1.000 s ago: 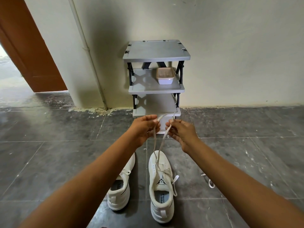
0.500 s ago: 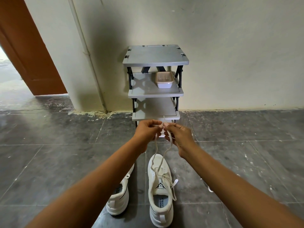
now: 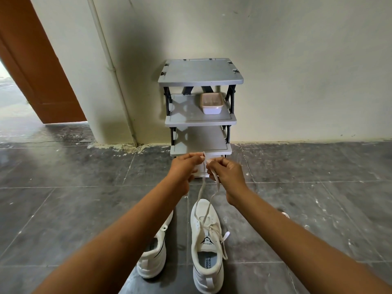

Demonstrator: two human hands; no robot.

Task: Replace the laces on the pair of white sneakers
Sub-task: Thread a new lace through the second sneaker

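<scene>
White lace (image 3: 200,190), two strands, runs up from the front eyelets of the sneaker (image 3: 206,247) at lower centre of the frame to both hands, which meet at frame centre in front of the lowest tier of the grey shelf rack (image 3: 201,71). Left hand (image 3: 184,166): fingers curled, thumb and forefinger pinching one strand near its end; a short tip of lace stands up above the pinch. Right hand (image 3: 227,172): fingers curled in, pinching the other strand, which passes down under the knuckles. The two hands are just beside each other – whether the fingertips touch cannot be told. This sneaker stands upright on the dark tiled floor (image 3: 63,209), toe toward the rack, partly laced, with a loose end trailing off its right side. The second sneaker (image 3: 152,255) stands just beside it toward the lower left, half covered by the left forearm; its lacing is mostly hidden. On the rack's middle tier, right half – a small white container (image 3: 212,106). Orange door (image 3: 31,60) at upper left, cream wall behind.
</scene>
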